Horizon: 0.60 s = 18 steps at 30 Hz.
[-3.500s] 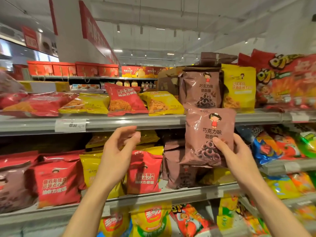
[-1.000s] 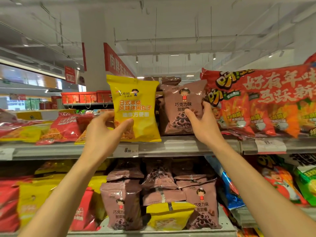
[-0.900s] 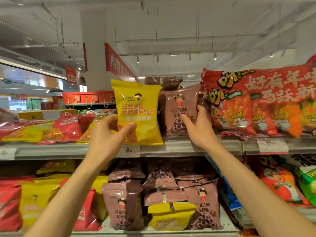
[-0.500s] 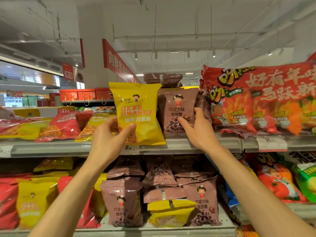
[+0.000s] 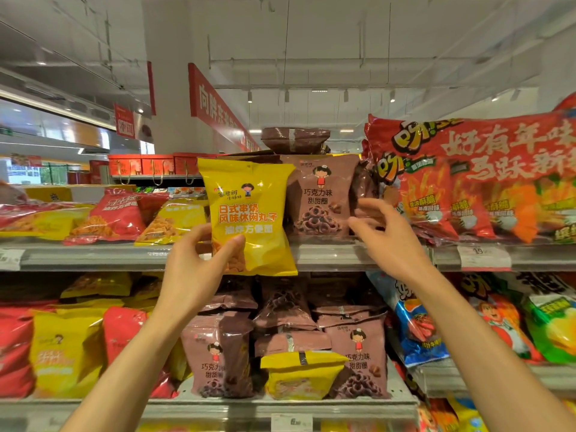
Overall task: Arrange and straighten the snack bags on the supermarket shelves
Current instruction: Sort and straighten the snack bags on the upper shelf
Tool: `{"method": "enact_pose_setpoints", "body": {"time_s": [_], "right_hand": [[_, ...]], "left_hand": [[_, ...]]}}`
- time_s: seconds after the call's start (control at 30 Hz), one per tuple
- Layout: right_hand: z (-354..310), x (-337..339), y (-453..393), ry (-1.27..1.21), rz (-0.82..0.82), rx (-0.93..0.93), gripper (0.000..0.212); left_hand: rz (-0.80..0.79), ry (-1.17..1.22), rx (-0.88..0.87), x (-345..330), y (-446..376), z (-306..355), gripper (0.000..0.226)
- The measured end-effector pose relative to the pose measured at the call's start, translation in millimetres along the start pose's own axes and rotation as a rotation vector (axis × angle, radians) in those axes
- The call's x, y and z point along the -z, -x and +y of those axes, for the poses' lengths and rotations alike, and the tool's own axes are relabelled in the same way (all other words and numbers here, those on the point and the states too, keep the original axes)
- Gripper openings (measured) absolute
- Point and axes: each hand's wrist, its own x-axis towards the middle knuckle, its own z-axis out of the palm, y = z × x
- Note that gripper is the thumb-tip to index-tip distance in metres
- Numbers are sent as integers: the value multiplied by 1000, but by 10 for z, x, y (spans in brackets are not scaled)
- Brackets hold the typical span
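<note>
Left hand (image 5: 199, 269) is pinching yellow bag (image 5: 249, 213) at top shelf (image 5: 93, 257); right hand (image 5: 389, 235), fingers spread, is hovering beside brown bag (image 5: 321, 198). Next, prob. seating yellow bag upright w/ care.

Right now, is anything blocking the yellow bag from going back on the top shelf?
Nothing visible blocks it. The left hand holds the shiny yellow plastic snack bag in front of the grey metal top shelf. A brown snack bag stands just to its right; lying yellow and red bags are to its left. What is behind it is hidden.
</note>
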Motion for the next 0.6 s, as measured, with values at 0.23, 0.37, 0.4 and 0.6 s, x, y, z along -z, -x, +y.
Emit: {"method": "enact_pose_setpoints", "body": {"time_s": [0.23, 0.37, 0.4, 0.6], "right_hand": [[164, 8, 487, -244, -89, -64, 15], [348, -174, 735, -278, -162, -114, 11], [389, -223, 786, -288, -176, -122, 11], [442, -576, 1036, -290, -224, -158, 12]], "left_hand": [[48, 37, 74, 42, 375, -44, 23], [67, 38, 127, 133, 614, -186, 19], [72, 37, 141, 165, 669, -232, 19], [104, 32, 202, 391, 969, -453, 19]]}}
